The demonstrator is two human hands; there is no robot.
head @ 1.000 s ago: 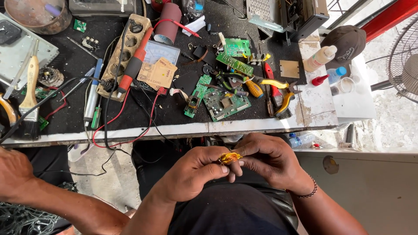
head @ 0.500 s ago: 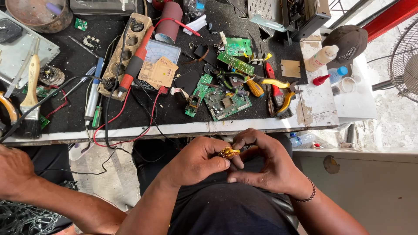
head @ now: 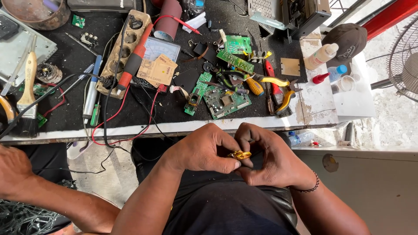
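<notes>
A co-worker's forearm (head: 26,182) rests at far left. The left hand (head: 204,150) and right hand (head: 267,159) pinch a small, apparently metal yellow part (head: 240,155) together above the lap, below the cluttered black-topped workbench (head: 174,124).

On our black bench mat (head: 130,114) lie green circuit boards (head: 225,102), a wooden socket strip (head: 123,52) with a red soldering iron (head: 135,55) across it, yellow-handled pliers (head: 278,89) and a paintbrush (head: 28,93) — farther right, a dark cap (head: 346,40) and a fan (head: 403,58).
</notes>
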